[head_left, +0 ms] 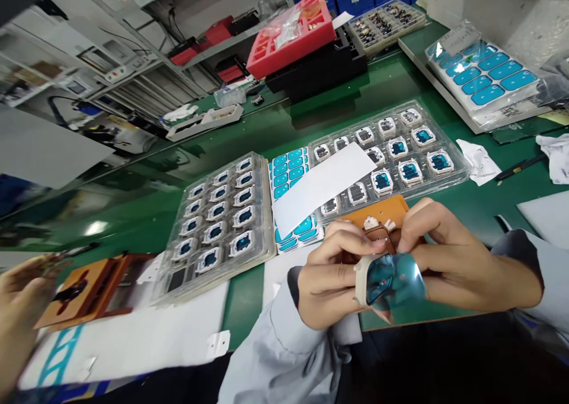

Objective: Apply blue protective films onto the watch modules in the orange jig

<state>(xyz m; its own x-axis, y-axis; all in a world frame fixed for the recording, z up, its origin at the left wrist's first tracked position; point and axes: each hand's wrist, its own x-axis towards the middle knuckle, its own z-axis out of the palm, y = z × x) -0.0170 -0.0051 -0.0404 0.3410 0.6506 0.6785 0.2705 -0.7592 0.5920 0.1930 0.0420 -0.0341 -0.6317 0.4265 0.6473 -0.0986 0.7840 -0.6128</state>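
**Film at the fingertips**

Here your left hand has its fingers curled shut around a small cream-coloured frame part, thumb on top, holding it upright just above the near edge of the green bench. Your right hand pinches a teal protective film between thumb and forefinger, the film curling against the part's face. That film looks thin, limp and likely to crease or cling, so hold it by its edge only; the frame looks light but rigid, best gripped by its sides, off the glossy face.

Just beyond your knuckles sits an orange fixture. Farther out lie two clear trays of parts, one to the left and one to the right, with a white sheet between them. At the near left another person's hand is blurred.
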